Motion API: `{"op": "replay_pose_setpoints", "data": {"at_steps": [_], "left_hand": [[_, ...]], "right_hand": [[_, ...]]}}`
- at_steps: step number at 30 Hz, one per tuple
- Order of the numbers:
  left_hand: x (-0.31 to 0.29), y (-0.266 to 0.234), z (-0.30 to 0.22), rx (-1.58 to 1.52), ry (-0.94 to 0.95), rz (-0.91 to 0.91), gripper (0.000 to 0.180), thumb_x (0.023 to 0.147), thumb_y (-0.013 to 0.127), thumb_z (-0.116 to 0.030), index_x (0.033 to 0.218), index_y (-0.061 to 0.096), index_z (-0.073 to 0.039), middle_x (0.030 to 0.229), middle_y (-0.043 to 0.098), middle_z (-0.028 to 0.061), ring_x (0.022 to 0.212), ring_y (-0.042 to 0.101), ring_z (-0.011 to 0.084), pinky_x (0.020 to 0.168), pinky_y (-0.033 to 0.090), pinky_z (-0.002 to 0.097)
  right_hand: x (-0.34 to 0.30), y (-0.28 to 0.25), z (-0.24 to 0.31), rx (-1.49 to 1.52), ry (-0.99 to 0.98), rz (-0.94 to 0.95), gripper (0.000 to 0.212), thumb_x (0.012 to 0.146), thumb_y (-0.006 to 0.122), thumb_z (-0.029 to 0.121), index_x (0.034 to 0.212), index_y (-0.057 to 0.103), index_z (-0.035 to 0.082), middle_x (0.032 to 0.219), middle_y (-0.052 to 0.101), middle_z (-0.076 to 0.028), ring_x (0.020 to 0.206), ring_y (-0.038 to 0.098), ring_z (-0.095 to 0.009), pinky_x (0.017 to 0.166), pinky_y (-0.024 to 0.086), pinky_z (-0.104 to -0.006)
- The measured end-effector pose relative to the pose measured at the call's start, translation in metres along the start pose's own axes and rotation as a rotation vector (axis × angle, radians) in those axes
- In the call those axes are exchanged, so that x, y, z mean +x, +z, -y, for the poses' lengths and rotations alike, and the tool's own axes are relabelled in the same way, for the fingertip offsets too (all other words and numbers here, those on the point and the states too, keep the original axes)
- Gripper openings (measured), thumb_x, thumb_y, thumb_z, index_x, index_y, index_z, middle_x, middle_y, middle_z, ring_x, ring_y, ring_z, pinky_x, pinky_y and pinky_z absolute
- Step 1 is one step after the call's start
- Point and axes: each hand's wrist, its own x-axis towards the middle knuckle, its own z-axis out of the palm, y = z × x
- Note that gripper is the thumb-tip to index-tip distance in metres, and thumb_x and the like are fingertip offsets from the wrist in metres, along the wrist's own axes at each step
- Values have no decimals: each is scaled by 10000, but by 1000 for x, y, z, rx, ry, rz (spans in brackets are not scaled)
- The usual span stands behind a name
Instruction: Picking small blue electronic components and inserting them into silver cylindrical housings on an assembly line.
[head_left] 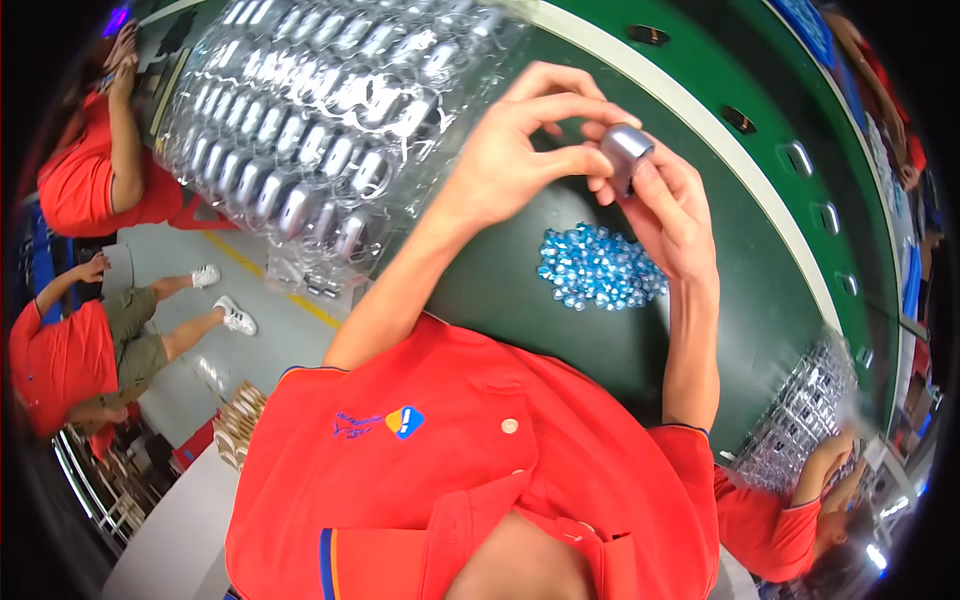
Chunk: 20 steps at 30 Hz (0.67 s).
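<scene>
A small grey metallic shell (624, 146), rounded and seemingly hollow, is held up between my two hands above the dark green table. My right hand (672, 205) grips it from the right, with the thumb along its lower side. From the left, the thumb and fingers of my left hand (530, 145) close on its near edge and top. Parts of several fingertips are hidden behind the shell. Just below my hands lies a heap of small shiny blue bead-like pieces (598, 266) on the table.
Clear plastic trays (300, 130) with rows of similar grey shells cover the left side. A green conveyor belt (770, 90) carrying dark and silvery parts curves past at the right, behind a pale rail (700, 90). More clear trays (800, 410) stand lower right, beside a co-worker's arm (822, 465).
</scene>
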Motion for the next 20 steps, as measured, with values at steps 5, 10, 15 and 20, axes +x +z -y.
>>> {"op": "replay_pose_setpoints", "data": {"at_steps": [5,10,15,20], "left_hand": [[-10,1,-20,-147,-104,0,367,788,724,25,1152,694,-10,1204,573,91,1045,575,175,839,511,308],[-13,-35,-78,255,-129,5,494,814,687,-36,1294,574,-3,1281,594,115,989,637,194,809,525,317],[29,-271,-24,929,-96,-282,453,1022,535,-296,1397,524,-43,1186,663,108,1050,631,214,925,470,317],[26,-538,114,1605,-542,-59,655,932,642,-475,1459,459,-132,1301,624,174,1176,601,337,1006,437,386]], "right_hand": [[-7,22,0,-143,-80,-78,524,1010,546,289,1374,441,-73,1107,596,-113,898,560,-156,800,460,-288],[-9,-26,11,-560,-263,-293,389,1017,513,273,1263,499,-29,1087,588,-111,898,549,-149,822,460,-296],[-61,-210,69,-1723,-446,-1019,372,998,527,200,1319,505,14,1088,637,-165,973,616,-309,905,473,-391],[-86,-272,64,-1741,-7,-883,488,979,569,337,1398,494,98,1412,478,-208,1227,530,-348,1029,413,-434]]}}
